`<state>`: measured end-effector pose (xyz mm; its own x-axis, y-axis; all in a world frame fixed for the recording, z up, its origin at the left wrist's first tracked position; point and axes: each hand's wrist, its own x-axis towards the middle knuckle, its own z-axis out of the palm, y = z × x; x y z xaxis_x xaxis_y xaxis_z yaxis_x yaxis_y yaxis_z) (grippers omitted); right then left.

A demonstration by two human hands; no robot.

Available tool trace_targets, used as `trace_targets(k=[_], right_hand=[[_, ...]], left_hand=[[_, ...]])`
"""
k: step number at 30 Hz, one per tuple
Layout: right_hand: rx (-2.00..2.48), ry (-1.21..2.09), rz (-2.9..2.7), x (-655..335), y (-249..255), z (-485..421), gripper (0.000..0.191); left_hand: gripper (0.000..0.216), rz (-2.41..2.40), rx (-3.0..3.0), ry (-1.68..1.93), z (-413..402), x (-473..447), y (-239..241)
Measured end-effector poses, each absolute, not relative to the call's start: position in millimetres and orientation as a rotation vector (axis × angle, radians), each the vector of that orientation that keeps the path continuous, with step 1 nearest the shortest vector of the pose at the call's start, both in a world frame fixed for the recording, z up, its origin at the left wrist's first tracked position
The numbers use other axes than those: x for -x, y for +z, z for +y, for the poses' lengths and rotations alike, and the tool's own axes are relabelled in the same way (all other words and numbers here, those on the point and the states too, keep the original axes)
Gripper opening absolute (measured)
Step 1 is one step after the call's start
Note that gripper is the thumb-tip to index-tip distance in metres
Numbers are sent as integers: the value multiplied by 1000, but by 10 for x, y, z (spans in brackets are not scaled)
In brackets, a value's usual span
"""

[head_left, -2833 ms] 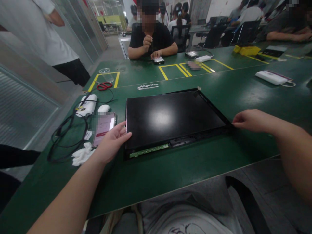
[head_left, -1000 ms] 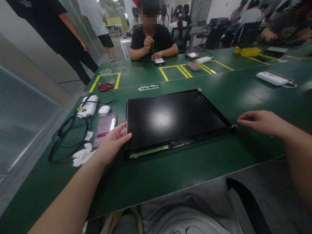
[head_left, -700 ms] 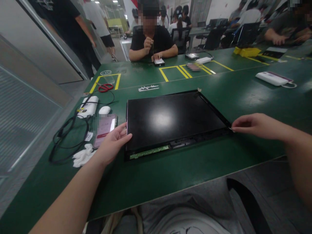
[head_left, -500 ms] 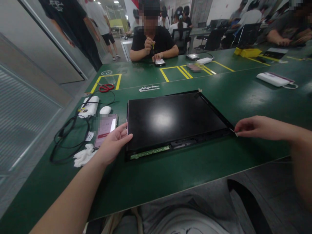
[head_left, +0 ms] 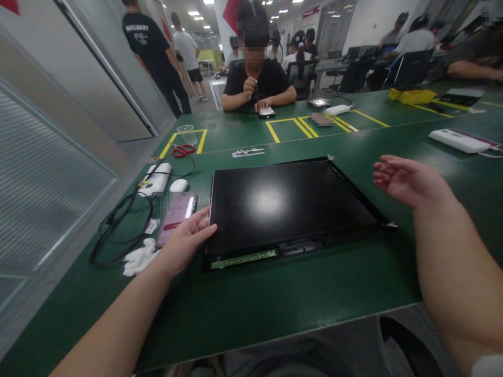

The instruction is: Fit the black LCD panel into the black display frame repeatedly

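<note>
A black LCD screen panel (head_left: 271,201) lies face up on the green table, in a thin black frame. A green circuit strip (head_left: 243,259) shows along its near edge. My left hand (head_left: 186,238) grips the panel's left edge, with the thumb on top near the front corner. Off the right side, my right hand (head_left: 408,178) hovers above the table with loosely curled fingers and nothing visible in it. A small silvery tab (head_left: 392,225) sticks out at the panel's near right corner, and another tab (head_left: 330,157) at the far corner.
Left of the panel lie a phone (head_left: 176,217), a white mouse (head_left: 178,185), a white tissue (head_left: 140,256) and black cables (head_left: 102,230). Red-handled scissors (head_left: 183,151) and a clear cup (head_left: 187,135) stand farther back. A co-worker (head_left: 257,86) sits opposite. A white device (head_left: 459,141) lies right.
My right hand has let go of the panel's near right corner and moved up and away from it. My left hand stays on the left edge. The view has shifted slightly.
</note>
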<state>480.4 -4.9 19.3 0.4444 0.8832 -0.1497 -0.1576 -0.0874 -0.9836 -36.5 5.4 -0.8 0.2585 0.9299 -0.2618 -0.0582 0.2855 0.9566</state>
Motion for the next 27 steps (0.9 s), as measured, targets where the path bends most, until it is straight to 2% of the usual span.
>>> trace_targets(k=[7, 13, 19, 24, 27], right_hand=[[1860, 895, -1000, -4794, -158, -63, 35], [1865, 778, -1133, -4740, -157, -93, 42], [1802, 745, -999, -4787, -259, -79, 51], [1829, 771, -927, -4814, -271, -46, 45], [1688, 784, -906, -4747, -184, -88, 46]], left_hand=[[73, 997, -982, 890, 34, 342, 1], [74, 980, -979, 925, 6, 331, 25], [86, 949, -1017, 987, 22, 348, -29], [92, 906, -1045, 1057, 35, 369, -108], [93, 882, -1058, 1107, 26, 361, -117]])
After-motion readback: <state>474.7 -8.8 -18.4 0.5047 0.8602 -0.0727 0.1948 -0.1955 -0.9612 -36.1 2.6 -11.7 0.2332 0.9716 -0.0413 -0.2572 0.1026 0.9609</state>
